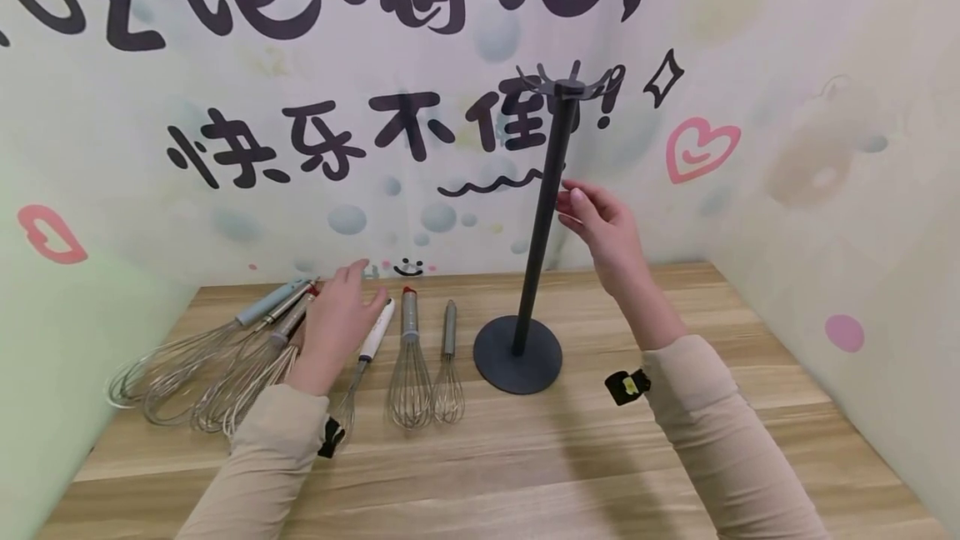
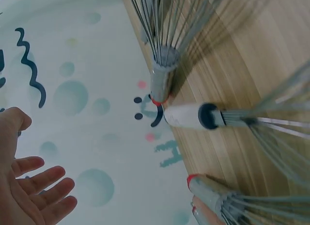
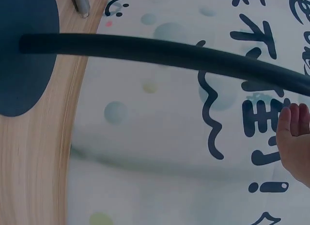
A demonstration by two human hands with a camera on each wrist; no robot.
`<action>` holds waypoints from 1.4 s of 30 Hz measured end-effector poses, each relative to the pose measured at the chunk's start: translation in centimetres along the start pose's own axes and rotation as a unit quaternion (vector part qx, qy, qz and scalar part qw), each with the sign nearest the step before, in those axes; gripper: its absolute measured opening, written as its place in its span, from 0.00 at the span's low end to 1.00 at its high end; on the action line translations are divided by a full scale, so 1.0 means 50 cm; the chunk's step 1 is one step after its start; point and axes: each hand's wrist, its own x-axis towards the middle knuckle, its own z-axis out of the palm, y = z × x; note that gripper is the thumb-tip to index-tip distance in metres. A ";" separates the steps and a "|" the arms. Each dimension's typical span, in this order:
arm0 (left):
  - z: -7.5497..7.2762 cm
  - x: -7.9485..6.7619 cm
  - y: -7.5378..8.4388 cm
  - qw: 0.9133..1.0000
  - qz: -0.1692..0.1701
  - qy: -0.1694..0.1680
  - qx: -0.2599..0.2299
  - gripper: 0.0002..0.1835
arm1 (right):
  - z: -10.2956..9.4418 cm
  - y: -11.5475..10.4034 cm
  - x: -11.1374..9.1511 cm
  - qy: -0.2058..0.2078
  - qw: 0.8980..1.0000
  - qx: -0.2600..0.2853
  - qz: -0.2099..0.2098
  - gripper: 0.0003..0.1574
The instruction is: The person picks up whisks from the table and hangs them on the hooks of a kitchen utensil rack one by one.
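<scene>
"What's on the desk (image 1: 465, 490)?"

"Whisks (image 1: 410, 315), handles (image 1: 377, 330) at the back; the left hand's (image 1: 341, 315) grip is spread above them (nothing held). I'd pinch a single handle and lift slowly, lest the others snag."

"Past those?"

"The stand (image 1: 542, 240), upright; the right hand (image 1: 603, 232) is just beside it, grip loosely spread. A light steadying touch should help."

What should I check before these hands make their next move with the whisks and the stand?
1. Stand resting on its round base: ok.
2. Hooks at the top free: ok, nothing hangs there.
3. Whisks at the left lying apart: not ok, they overlap.
4. Left hand holding a whisk: not ok, it grips none.
5. Right hand gripping the stand: not ok, it is beside it.
6. Whisk wires untangled: cannot tell.
</scene>
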 end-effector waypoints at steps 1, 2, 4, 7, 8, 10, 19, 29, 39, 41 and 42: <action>0.002 0.001 0.006 1.000 -0.005 -0.006 -0.010 0.27 | 0.004 0.000 0.000 -0.002 1.000 0.003 -0.002 0.22; 0.004 0.001 0.012 1.000 -0.009 -0.012 -0.020 0.27 | 0.006 0.001 0.000 -0.006 1.000 0.007 -0.004 0.19; 0.008 0.001 0.023 0.999 -0.013 -0.021 -0.037 0.26 | 0.012 0.002 0.000 -0.007 1.000 0.014 -0.005 0.13; 0.014 0.001 0.038 0.998 -0.015 -0.029 -0.059 0.26 | 0.017 0.003 -0.002 -0.002 1.000 0.002 -0.002 0.12; 0.016 0.001 0.041 0.997 -0.014 -0.030 -0.064 0.26 | 0.019 0.003 -0.002 -0.001 1.000 -0.005 0.000 0.13; 0.019 0.001 0.046 0.997 -0.013 -0.032 -0.073 0.26 | 0.021 0.003 -0.002 0.001 1.000 -0.026 0.005 0.16; 0.037 0.009 0.063 0.987 -0.026 -0.066 -0.148 0.24 | 0.028 0.006 0.002 -0.003 0.997 -0.075 0.000 0.24; 0.073 0.011 0.086 0.954 -0.061 -0.102 -0.277 0.23 | 0.033 0.017 0.003 0.000 0.995 -0.093 -0.035 0.25; 0.101 0.008 0.118 0.945 -0.085 -0.122 -0.292 0.23 | 0.034 0.026 0.002 -0.006 0.993 -0.094 -0.068 0.23; 0.111 0.009 0.124 0.945 -0.089 -0.117 -0.293 0.22 | 0.035 0.029 0.002 -0.003 0.994 -0.088 -0.070 0.24; 0.115 0.009 0.128 0.943 -0.090 -0.115 -0.299 0.22 | 0.036 0.030 0.002 -0.001 0.994 -0.084 -0.072 0.24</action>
